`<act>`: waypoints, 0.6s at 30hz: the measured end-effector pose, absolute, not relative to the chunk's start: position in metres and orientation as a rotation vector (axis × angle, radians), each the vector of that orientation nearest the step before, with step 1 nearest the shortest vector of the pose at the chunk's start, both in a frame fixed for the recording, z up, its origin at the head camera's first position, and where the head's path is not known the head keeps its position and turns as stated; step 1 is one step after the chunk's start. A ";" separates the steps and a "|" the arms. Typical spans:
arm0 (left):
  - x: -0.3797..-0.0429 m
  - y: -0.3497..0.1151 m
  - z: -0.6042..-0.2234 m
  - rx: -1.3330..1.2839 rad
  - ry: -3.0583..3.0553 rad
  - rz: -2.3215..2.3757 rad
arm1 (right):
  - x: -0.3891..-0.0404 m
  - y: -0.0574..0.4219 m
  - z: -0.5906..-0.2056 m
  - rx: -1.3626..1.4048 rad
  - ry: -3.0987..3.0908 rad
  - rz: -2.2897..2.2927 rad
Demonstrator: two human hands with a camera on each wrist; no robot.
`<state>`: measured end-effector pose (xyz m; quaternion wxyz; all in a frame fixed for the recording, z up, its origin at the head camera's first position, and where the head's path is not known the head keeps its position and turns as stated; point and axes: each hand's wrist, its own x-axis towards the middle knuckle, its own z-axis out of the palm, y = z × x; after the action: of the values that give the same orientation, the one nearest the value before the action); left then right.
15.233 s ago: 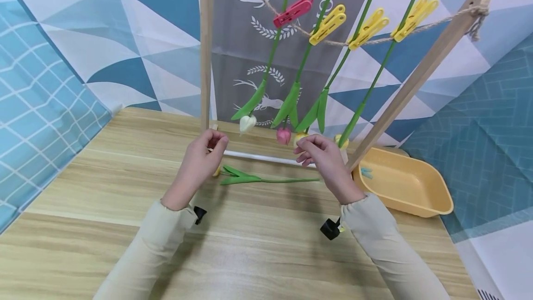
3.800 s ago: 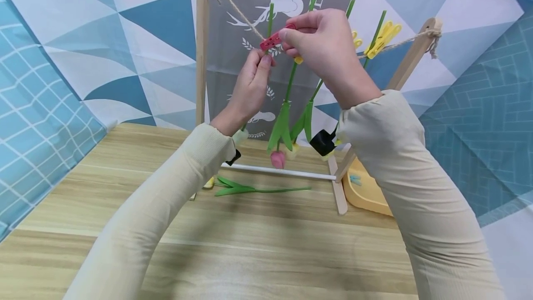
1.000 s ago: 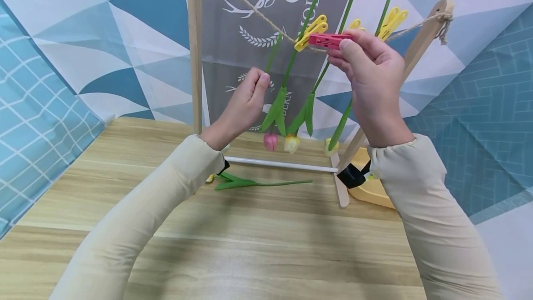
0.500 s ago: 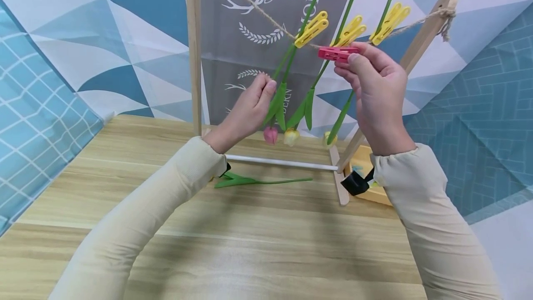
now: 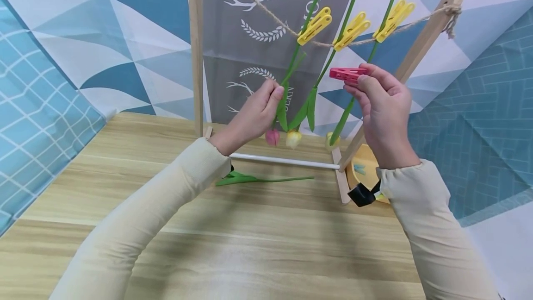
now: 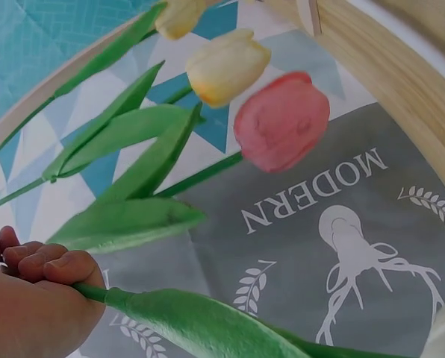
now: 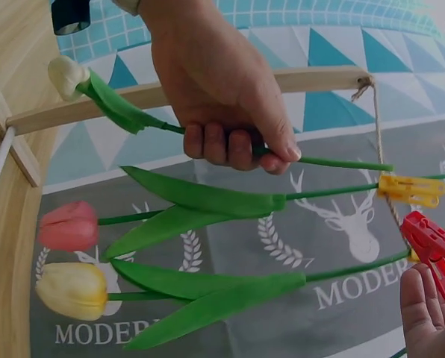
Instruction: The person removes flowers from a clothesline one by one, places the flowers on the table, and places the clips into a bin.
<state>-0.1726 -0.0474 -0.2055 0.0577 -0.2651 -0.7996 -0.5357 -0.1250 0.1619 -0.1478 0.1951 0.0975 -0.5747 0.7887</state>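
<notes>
My left hand grips the green stem of a white tulip, whose leaf trails beyond the fist in the left wrist view. The tulip is off the rope. My right hand pinches a red clothespin between thumb and fingers, apart from the rope and the stems. Yellow clothespins still hold three tulips upside down on the rope: a pink tulip, a pale yellow tulip and another yellow tulip at the right.
Wooden posts hold the rope, joined low down by a white rod. Another tulip lies on the wooden table, its bloom hidden by my left sleeve. A yellow tray with a blue clothespin stands behind my right wrist.
The red clothespin, clipped to the rope over the white tulip at first, has come off in my right hand. The left hand has taken the tulip; both hands have since moved lower and rightward.
</notes>
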 end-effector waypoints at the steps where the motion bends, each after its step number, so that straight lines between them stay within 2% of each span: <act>1: -0.172 -0.047 -0.206 -0.808 -2.426 -1.663 | -0.125 0.163 -0.149 0.272 -1.611 2.215; 18: -0.174 -0.042 -0.220 -0.798 -2.549 -1.572 | -0.128 0.181 -0.168 0.230 -1.581 2.303</act>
<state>-0.1742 -0.0424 -0.2204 0.0212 -0.2574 -0.8222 -0.5072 -0.1284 0.1811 -0.1679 0.1687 0.0807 -0.5560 0.8099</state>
